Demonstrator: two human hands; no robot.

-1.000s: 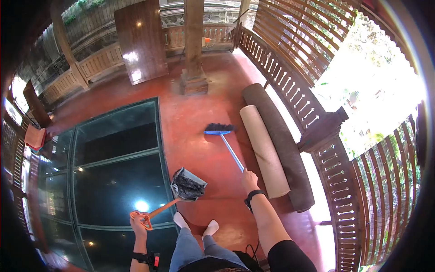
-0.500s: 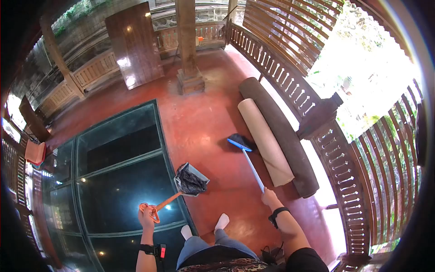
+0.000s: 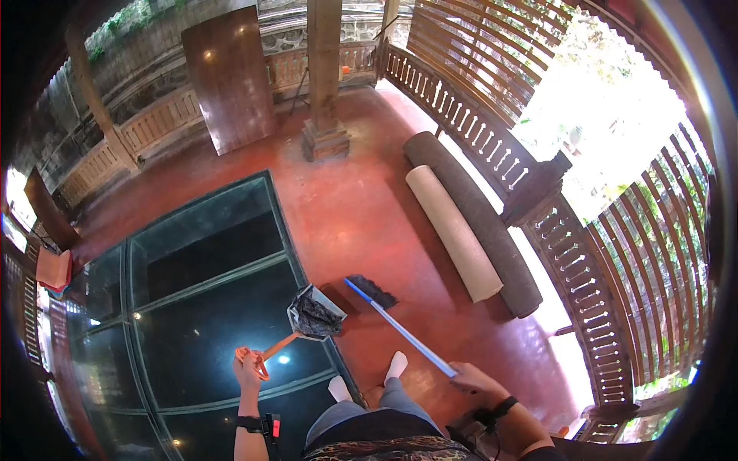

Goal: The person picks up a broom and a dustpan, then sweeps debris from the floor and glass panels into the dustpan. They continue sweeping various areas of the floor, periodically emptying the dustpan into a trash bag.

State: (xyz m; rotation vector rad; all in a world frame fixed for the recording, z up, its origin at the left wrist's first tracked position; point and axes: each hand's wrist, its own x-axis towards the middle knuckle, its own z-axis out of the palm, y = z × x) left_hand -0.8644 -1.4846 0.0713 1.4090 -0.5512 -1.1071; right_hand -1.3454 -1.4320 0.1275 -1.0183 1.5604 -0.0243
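Since half a second ago the broom (image 3: 371, 290) has been drawn back from beside the rolled mats, and its dark bristles now lie on the red floor just beside the dustpan (image 3: 314, 315), on its right. The blue stick runs from there back to the person's right hand (image 3: 473, 376), whose fingers are wrapped around its upper end. The left hand (image 3: 247, 373) is closed on the orange loop at the end of the dustpan's long handle. That hand has hardly shifted.

The dustpan holds a dark crumpled bag and sits at the edge of the glass floor (image 3: 200, 261), which spreads out to its left. Just behind the dustpan, towards the person, two feet in white socks (image 3: 396, 363) stand on the red floor. Well to the right of the dustpan, a beige roll (image 3: 453, 234) lies against a dark roll (image 3: 473, 223) along the wooden railing (image 3: 477, 127). Far beyond the dustpan stand a wooden post (image 3: 324, 77) and a leaning board (image 3: 231, 77).
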